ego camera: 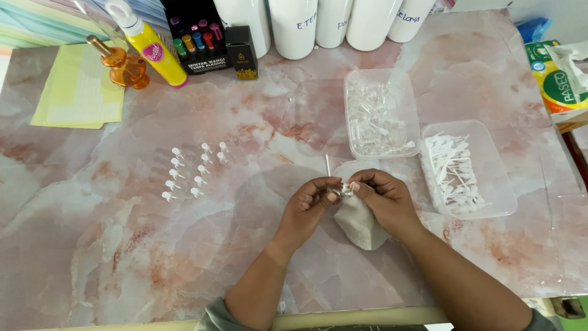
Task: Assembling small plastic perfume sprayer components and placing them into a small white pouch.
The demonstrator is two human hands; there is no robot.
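Assembly step in hand: left hand [313, 197] and right hand [381, 195], each grip pinched on one small clear vial [344, 190] above the grey cloth [360, 222] on the worktop [245, 257], the finished rows [193, 171] presumably awaiting it next

Left hand [309, 202], right hand [383, 196] pinched together, fingertips meeting.
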